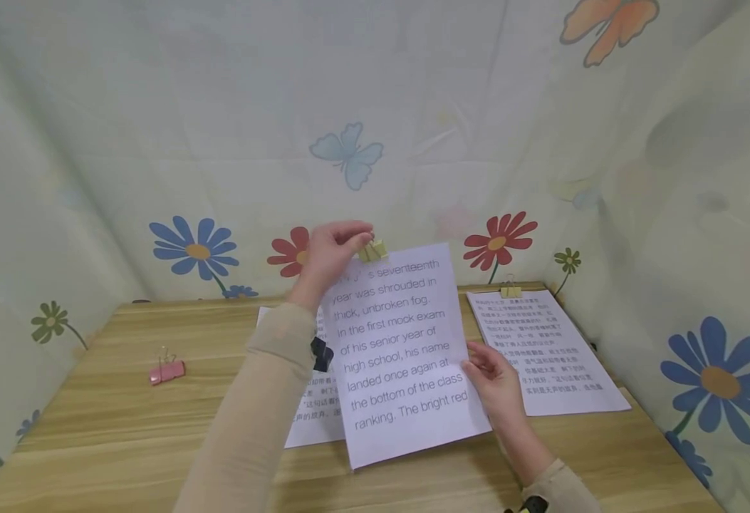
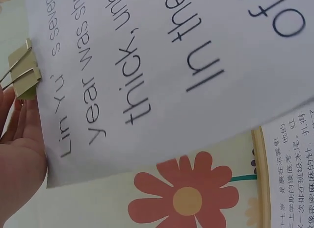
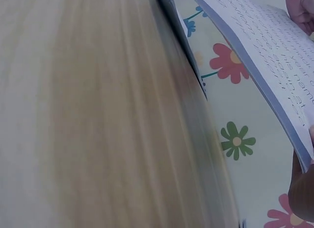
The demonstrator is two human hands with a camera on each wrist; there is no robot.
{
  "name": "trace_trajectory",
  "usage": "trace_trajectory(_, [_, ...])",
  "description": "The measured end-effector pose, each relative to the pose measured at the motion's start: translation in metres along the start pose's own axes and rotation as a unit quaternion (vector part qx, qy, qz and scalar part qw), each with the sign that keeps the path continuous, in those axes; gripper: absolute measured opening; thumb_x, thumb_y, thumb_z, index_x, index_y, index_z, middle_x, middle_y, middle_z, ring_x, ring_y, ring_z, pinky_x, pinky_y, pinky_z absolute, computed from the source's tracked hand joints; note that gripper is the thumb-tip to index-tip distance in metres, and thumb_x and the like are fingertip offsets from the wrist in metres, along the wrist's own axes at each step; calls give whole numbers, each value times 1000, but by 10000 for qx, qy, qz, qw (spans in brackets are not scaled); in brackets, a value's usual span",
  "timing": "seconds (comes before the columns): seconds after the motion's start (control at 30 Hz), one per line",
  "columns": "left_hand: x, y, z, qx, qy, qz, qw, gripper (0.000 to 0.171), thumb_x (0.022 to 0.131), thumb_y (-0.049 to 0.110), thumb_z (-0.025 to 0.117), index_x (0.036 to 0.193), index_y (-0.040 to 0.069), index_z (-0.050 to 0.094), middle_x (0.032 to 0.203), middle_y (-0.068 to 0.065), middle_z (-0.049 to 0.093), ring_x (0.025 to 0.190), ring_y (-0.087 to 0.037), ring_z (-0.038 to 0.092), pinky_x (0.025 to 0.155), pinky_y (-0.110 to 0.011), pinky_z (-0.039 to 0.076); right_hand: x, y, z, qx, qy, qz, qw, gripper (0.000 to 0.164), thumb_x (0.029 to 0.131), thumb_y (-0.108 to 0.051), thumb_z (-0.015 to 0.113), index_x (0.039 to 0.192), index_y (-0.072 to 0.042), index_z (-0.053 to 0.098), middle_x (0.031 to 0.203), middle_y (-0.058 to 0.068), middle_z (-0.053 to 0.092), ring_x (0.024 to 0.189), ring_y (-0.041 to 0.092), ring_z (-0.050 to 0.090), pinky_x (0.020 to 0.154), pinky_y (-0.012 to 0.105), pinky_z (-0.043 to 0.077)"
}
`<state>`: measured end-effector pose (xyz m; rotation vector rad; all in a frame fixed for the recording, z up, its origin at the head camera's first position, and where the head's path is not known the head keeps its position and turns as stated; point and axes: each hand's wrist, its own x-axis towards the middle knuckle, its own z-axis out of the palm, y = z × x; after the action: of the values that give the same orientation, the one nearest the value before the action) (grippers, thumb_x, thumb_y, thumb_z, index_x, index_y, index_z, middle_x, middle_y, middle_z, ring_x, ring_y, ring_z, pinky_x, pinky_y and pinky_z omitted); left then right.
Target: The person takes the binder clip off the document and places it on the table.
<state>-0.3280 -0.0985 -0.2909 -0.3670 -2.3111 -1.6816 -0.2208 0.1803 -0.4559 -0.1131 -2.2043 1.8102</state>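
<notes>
Closest to the head camera: beige fabric left sleeve point(image 1: 253, 413), coming up from the bottom edge, with the left hand point(image 1: 335, 253) at its end. Left hand: fingers curled, thumb and fingertips pinched together at the wire handles of an olive-yellow metal binder clip point(image 1: 373, 249). Clip sits on the top edge of a white printed page point(image 1: 400, 356) with large English text. Page is up off the table, tilted, text facing the head camera. Right hand point(image 1: 499, 385): fingers bent, thumb and fingers gripping the page's right edge below its middle. In the right wrist view that hand is mostly cut off.

Partly covered by the held page: white sheet with Chinese print point(image 1: 313, 431), on the light wood-grain table point(image 1: 112, 442). To the right, near the back edge: second white sheet with Chinese print point(image 1: 548, 356), yellow binder clip point(image 1: 511, 290) on its top edge. Pink binder clip point(image 1: 167, 372) lies on the left part of the table, well apart from both hands. Behind: pale fabric backdrop point(image 1: 221, 142), flowers along the bottom, light blue butterfly point(image 1: 349, 153) and orange butterfly point(image 1: 612, 25) above.
</notes>
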Motion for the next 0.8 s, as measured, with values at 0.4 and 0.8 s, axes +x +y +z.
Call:
trace_trajectory(0.4, [-1,13,-19,-707,547,103,9959,31,93,25,72,123,18,72,112,1,73,62,-16,52,47,-24,44,12,6,-11,187,336,417,9984,39,89,4,68,127,-5,64,96,7,67,77,9,64,68,20,55])
trace_trajectory(0.8, [-13,2,-18,-392,96,241,9989,38,92,29,73,128,17,69,118,1,71,103,-15,64,55,-24,49,16,6,-15,397,574,425,9967,37,91,5,66,127,-4,64,92,5,67,72,8,62,65,19,53])
